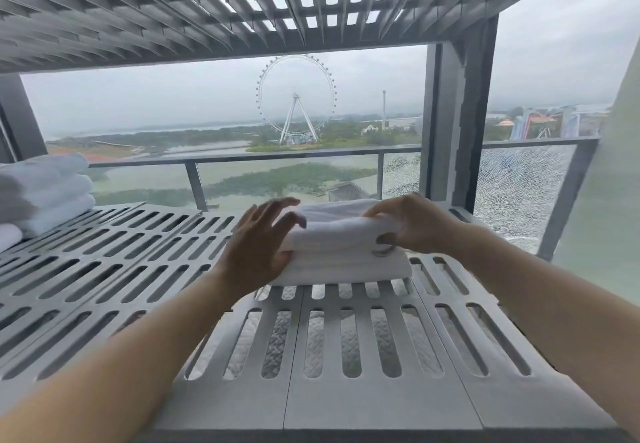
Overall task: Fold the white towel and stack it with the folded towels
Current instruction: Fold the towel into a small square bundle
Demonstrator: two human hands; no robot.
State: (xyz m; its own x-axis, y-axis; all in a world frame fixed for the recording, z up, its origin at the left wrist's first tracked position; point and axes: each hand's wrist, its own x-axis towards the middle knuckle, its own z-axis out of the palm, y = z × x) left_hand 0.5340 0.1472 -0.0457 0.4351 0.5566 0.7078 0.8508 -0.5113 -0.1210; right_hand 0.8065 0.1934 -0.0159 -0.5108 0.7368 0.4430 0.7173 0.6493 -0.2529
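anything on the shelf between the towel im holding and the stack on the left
Nothing visible. Only bare slotted grey shelf lies between the folded white towel, gripped by the right hand and touched by the left hand, and the stack of folded white towels at far left.

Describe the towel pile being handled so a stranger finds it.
Start at the grey slatted shelf. Near its middle, under the Ferris wheel, sits a white towel pile. Unlike the left-edge pile, the left hand and right hand are on it.
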